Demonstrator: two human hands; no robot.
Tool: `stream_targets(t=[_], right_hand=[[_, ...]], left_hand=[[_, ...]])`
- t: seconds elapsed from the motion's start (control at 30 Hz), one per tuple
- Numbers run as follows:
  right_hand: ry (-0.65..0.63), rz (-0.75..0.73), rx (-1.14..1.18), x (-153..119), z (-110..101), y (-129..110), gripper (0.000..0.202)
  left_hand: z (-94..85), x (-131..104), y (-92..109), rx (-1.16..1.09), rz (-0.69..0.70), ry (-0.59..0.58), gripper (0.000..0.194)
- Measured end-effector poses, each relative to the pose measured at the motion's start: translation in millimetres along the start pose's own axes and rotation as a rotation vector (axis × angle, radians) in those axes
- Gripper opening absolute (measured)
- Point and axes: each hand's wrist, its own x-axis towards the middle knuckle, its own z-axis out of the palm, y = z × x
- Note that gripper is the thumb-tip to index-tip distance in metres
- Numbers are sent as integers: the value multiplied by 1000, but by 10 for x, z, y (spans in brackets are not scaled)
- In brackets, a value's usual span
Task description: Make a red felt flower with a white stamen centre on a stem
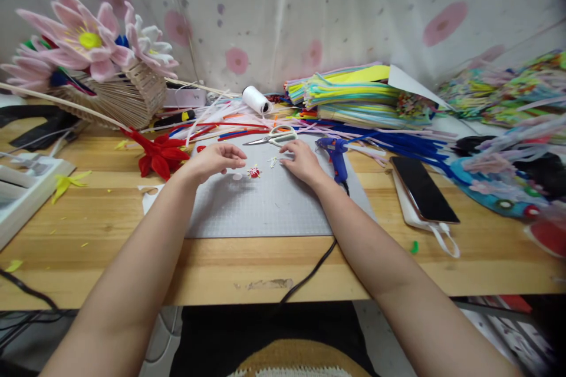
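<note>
My left hand is over the left part of the grey cutting mat, its fingers loosely bent and apart, with nothing visible in them. Just right of its fingertips is a small red piece with white strands. A tiny pale disc shows below those fingertips. My right hand is low over the mat, fingers spread, beside a small white-and-yellow bit. Behind its fingertips lie scissors with pale handles. A blue glue gun lies to the right of this hand.
Pipe cleaner bundles and a white thread spool lie along the back. At left are a basket of pink flowers and a red fuzzy flower. A phone lies at right. The black cord crosses the table's front edge.
</note>
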Motion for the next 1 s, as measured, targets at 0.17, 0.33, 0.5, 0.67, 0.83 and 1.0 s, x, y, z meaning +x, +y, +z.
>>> stream_targets(t=[0.17, 0.33, 0.5, 0.67, 0.83, 1.0], right_hand=[[60, 138, 17, 24, -40, -21, 17], [175, 78, 12, 20, -53, -49, 10], [232, 6, 52, 11, 14, -45, 21], [228, 11, 74, -16, 42, -117, 24], [268, -49, 78, -47, 86, -191, 26], [263, -102, 110, -64, 145, -236, 30]], left_hand=[[53, 91, 94, 62, -42, -115, 21], [49, 167, 142, 162, 14, -91, 19], [167, 47, 139, 447, 455, 272, 21], [362, -161, -286, 712, 635, 422, 22], [411, -154, -596, 928, 709, 560, 24], [406, -62, -650, 1086, 820, 587, 31]])
